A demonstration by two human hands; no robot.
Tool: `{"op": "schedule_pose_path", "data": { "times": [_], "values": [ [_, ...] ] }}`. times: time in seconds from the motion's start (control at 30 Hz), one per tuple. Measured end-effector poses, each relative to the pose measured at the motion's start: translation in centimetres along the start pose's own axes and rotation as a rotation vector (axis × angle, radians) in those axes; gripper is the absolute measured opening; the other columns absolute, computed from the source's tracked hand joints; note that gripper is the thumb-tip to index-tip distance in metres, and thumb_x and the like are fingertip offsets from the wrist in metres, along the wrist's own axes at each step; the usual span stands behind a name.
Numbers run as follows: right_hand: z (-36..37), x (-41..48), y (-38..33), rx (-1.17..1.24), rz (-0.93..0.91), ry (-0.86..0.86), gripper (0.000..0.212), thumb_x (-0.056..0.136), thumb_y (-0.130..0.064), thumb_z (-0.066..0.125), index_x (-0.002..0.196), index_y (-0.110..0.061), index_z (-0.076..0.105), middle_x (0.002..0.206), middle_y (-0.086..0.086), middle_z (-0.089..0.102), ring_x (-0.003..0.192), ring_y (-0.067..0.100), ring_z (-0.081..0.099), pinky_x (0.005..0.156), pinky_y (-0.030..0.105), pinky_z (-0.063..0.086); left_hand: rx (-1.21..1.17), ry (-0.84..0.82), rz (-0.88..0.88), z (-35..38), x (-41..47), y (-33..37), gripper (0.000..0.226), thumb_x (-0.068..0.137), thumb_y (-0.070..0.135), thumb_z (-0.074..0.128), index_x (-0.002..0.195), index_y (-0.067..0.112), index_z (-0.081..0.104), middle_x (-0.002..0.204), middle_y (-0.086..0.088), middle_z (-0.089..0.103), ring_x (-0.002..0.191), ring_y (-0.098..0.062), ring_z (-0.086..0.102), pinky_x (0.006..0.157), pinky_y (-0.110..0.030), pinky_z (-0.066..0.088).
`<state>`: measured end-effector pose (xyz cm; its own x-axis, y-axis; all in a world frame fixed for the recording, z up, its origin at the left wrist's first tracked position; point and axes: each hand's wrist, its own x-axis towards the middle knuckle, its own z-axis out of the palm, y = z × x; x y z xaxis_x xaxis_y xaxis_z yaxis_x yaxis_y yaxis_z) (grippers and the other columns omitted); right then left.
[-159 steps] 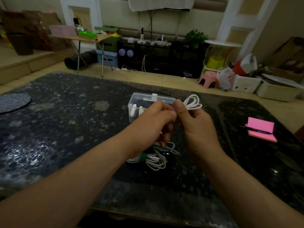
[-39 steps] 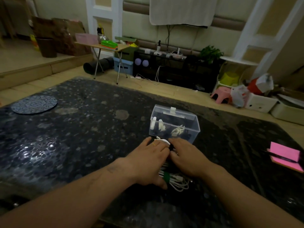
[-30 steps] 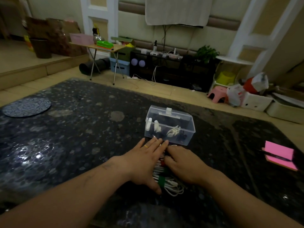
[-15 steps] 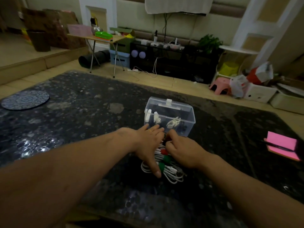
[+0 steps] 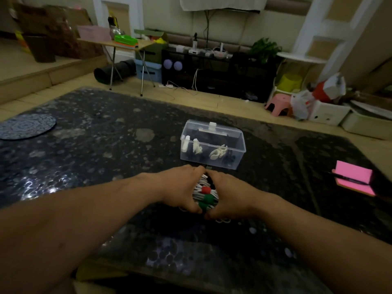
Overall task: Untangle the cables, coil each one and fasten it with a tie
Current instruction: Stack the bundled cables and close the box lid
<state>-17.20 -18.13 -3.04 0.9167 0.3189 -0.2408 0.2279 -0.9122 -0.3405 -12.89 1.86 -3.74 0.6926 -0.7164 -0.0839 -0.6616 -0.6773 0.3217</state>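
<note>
Your left hand [image 5: 180,192] and right hand [image 5: 229,196] cup the coiled cables [image 5: 198,193] from either side. The fingers [image 5: 196,169] are curled round the stack, so the tips almost meet at its far end and the thumbs close in at the near end. The white coils lie on the tabletop [image 5: 106,155] between your palms, banded by a red tie [image 5: 205,189] and green ties [image 5: 209,198].

This looks like gathering the finished bundles to lift them. Squeeze evenly from both sides and slide your fingertips under the lowest coil first, or it may drop out. A loose loop [image 5: 222,220] pokes out behind the heel of your right hand; tuck it in. The clear box [image 5: 212,145] just beyond your fingertips looks closed, so you will need one hand free for it.
</note>
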Motion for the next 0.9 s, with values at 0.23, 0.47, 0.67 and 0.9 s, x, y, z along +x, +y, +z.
{"op": "schedule_pose_path", "data": {
  "times": [0.23,0.47,0.67,0.9],
  "values": [
    [-1.0,-0.2,-0.8,0.002,0.004,-0.037,0.082,0.065,-0.038,0.095,0.133,-0.031,0.050,0.120,-0.009,0.064,0.104,0.010,0.066,0.092,0.031,0.059,-0.038,0.033,0.000,0.1,-0.6,0.7,0.062,0.070,0.046,0.087,0.111,0.027,0.046,0.105,0.008,0.064,0.086,-0.011,0.065,0.078,-0.037,0.058],
    [-1.0,-0.3,-0.7,-0.030,0.008,-0.016,0.080,0.062,-0.044,0.094,0.128,-0.034,0.050,0.120,-0.009,0.064,0.104,0.011,0.066,0.093,0.037,0.060,0.008,-0.009,-0.014,-0.5,-0.4,1.4,0.064,0.070,0.044,0.088,0.114,0.026,0.044,0.108,0.007,0.063,0.090,-0.012,0.065,0.081,-0.036,0.058],
    [3.0,-4.9,-1.7,-0.126,-0.063,0.345,0.088,0.071,-0.055,0.085,0.144,-0.033,0.040,0.134,-0.008,0.052,0.118,0.012,0.050,0.102,0.033,0.050,0.147,0.240,0.089,2.0,-3.5,2.6,0.065,0.074,0.049,0.081,0.126,0.024,0.051,0.120,0.004,0.058,0.105,-0.014,0.056,0.094,-0.030,0.048],
    [2.9,-4.5,-1.6,-0.030,0.013,0.265,0.103,0.070,-0.048,0.085,0.156,-0.029,0.031,0.137,-0.006,0.049,0.127,0.015,0.049,0.106,0.032,0.048,0.091,0.229,0.061,2.2,-3.3,2.9,0.061,0.075,0.044,0.081,0.123,0.022,0.050,0.119,0.003,0.059,0.107,-0.016,0.056,0.086,-0.022,0.039]
  ]
}}
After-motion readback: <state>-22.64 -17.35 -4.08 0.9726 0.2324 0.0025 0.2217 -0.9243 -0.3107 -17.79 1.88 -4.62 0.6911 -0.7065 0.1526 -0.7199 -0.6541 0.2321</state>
